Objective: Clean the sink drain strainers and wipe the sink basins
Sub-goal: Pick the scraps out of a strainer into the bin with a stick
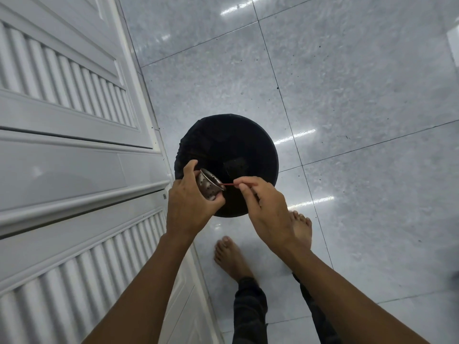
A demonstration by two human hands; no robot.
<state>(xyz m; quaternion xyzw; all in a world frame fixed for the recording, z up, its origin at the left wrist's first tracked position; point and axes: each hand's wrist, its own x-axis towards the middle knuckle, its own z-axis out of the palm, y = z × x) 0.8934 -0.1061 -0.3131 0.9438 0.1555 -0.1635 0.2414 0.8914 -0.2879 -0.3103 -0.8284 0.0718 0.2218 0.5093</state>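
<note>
My left hand [189,202] grips a perforated metal sink strainer [208,185], tilted so its mouth faces right, over the near-left rim of a round bin lined with a black bag [226,145]. My right hand [267,209] pinches a thin red stick [230,185] between thumb and fingers. The stick's tip reaches the strainer's rim. Both hands hover just above the bin. The inside of the strainer is hidden from me.
White louvred cabinet doors [69,125] run along the left, close to the bin. Glossy grey floor tiles [347,95] spread to the right and beyond. My bare feet [231,259] stand on the tiles just behind the bin.
</note>
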